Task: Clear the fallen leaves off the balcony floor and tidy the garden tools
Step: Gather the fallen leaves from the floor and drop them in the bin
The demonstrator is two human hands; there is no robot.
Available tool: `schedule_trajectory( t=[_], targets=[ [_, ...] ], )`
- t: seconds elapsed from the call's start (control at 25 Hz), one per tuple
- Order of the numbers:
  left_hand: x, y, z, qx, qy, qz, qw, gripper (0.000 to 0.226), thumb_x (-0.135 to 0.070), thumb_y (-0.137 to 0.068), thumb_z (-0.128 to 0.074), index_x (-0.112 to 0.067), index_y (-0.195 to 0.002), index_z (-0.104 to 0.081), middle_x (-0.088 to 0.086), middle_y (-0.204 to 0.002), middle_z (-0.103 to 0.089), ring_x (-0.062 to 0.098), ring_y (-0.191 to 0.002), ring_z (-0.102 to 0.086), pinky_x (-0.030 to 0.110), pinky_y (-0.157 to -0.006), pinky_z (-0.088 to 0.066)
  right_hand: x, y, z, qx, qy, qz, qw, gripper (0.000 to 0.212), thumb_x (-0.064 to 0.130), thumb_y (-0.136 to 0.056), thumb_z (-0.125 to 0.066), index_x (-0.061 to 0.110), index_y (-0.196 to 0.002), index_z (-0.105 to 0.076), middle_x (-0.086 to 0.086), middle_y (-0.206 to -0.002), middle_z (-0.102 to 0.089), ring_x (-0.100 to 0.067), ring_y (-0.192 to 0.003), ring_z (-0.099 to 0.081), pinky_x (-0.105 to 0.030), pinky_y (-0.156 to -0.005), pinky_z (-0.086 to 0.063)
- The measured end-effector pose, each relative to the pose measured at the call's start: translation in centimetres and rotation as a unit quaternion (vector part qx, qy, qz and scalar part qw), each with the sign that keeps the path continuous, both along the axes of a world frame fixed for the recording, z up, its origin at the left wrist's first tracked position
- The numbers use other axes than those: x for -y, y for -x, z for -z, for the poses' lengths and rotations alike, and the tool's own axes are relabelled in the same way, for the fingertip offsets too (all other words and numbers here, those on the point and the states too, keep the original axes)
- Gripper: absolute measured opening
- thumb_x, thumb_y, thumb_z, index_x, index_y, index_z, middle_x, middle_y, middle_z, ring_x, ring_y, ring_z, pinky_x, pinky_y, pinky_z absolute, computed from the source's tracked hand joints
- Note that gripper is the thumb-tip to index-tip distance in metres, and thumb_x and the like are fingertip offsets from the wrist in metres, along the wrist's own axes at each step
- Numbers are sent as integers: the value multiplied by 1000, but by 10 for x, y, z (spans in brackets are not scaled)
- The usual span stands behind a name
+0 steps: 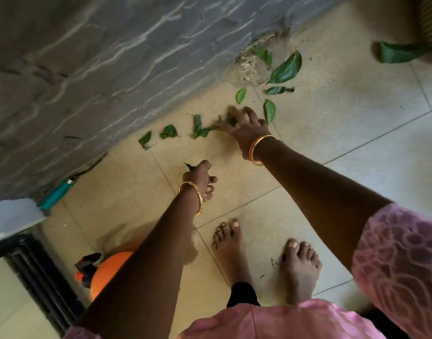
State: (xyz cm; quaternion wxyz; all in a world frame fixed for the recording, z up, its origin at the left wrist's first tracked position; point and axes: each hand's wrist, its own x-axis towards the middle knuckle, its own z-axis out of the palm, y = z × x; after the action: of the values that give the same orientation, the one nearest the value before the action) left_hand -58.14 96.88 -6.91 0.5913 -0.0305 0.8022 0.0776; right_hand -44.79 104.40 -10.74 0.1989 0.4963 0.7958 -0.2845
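Beside the stone wall, right hand apparently gathering leaves, left hand clutching a leaf.

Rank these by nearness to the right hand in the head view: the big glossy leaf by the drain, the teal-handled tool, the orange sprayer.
From the right hand:
1. Big glossy leaf, just beyond the hand, beside the drain.
2. Teal-handled tool, left, lying along the wall.
3. Orange sprayer, lower left, partly behind the left forearm.
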Motion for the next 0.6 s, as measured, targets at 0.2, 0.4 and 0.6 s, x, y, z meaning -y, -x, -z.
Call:
schedule_trajectory(
  t=[0.2,0.4,0.6],
  targets=[
    [10,0,-1,39,11,-9,999,27,-27,-93,-48,-13,-71,-41,2,-69,-54,9,-40,-29,12,-34,-19,33,-17,10,-94,-81,47,991,40,10,-94,-49,12,-134,-50,-16,-146,-30,-37,-127,-34,-43,-95,-48],
    [8,-12,-1,64,3,-13,998,21,-15,-94,-35,-10,-85,-53,3,-74,-62,7,-32,-29,12,-33,-20,50,-32,17,-150,-73,158,973,23,3,-89,-56,1,-109,-68,-22,-112,-58,-35,-97,-59,-33,-82,-51],
    [3,-31,-4,89,-24,-29,995,39,-42,-101,-34,-8,-103,-54,5,-67,-55,6,-30,-28,12,-32,-20,75,-13,-33,-259,-8,333,907,13,5,-82,-66,6,-93,-73,-11,-81,-71,-16,-69,-60,-22,-65,-52]
  ],
)
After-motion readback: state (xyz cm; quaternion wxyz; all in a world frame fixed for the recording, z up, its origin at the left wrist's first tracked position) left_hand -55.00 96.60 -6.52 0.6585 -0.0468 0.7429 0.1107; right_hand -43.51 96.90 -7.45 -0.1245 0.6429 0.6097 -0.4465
